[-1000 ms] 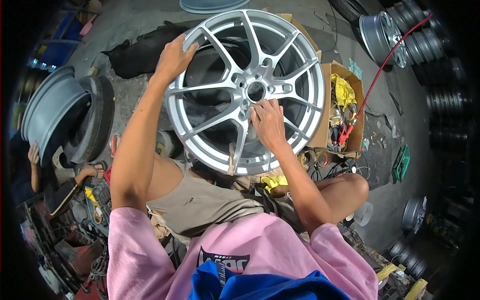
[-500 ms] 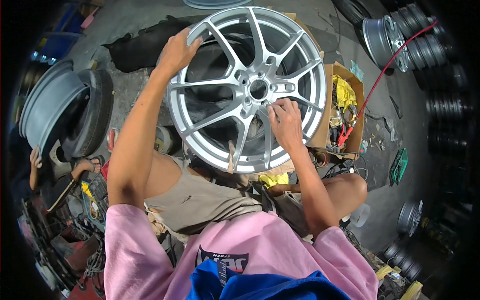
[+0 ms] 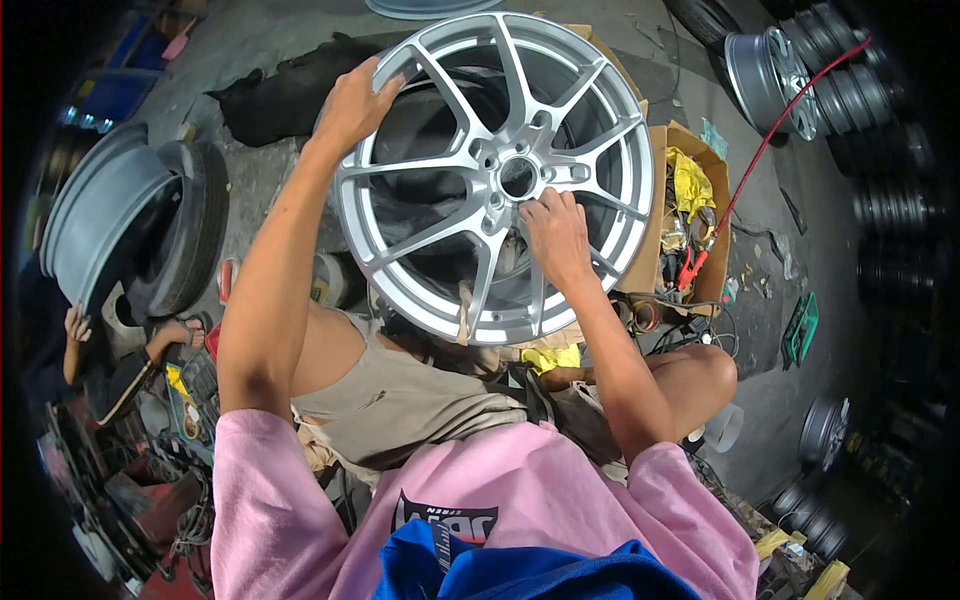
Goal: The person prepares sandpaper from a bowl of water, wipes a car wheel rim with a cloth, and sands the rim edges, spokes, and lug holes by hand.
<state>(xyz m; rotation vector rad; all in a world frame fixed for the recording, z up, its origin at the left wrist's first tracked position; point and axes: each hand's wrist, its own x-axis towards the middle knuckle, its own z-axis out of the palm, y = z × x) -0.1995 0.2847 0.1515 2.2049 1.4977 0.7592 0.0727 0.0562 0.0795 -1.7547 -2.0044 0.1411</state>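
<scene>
Wheel (image 3: 494,181) lies beneath right hand (image 3: 557,230) fingertips; its centre hole (image 3: 518,178) sits just ahead and slightly left of them. Round face, no long axis. Right hand nearer the hole: fingers bunched, curled; cannot tell if pinching anything. Left hand (image 3: 357,100) clasps the wheel's edge, ahead-left of the right fingers. Finish: silver, slender spokes (image 3: 420,239).

Wheel (image 3: 526,136) central — box (image 3: 657,215) right, tyre (image 3: 205,235) left
</scene>
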